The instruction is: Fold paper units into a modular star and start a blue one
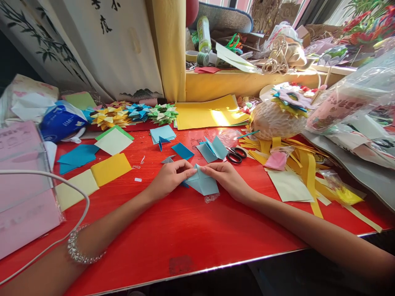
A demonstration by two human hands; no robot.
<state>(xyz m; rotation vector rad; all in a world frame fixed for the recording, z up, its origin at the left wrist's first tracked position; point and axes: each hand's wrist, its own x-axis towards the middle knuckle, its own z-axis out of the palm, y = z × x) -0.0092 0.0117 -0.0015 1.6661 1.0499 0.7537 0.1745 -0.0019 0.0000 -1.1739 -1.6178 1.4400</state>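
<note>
A light blue sheet of folding paper (206, 186), creased and partly folded, is pinched at its top edge between both hands over the red table (185, 234). My left hand (170, 176) grips its upper left side with thumb and forefinger. From the other side, my right hand (230, 179) pinches near the same top point. Just beyond the fingers lie a dark blue folded piece (182, 151) and light blue folded sheets (212, 149). A small grey-blue folded piece (168, 159) sits behind my left hand, and black-handled scissors (236, 155) rest behind my right.
Blue sheets (77, 157) and a yellow sheet (111, 169) lie to the left, near a white cable (88, 201). Folded paper stars (112, 116) line the back beside large yellow sheets (210, 113). Yellow paper strips (311, 181) and plastic-wrapped items (348, 98) crowd the right.
</note>
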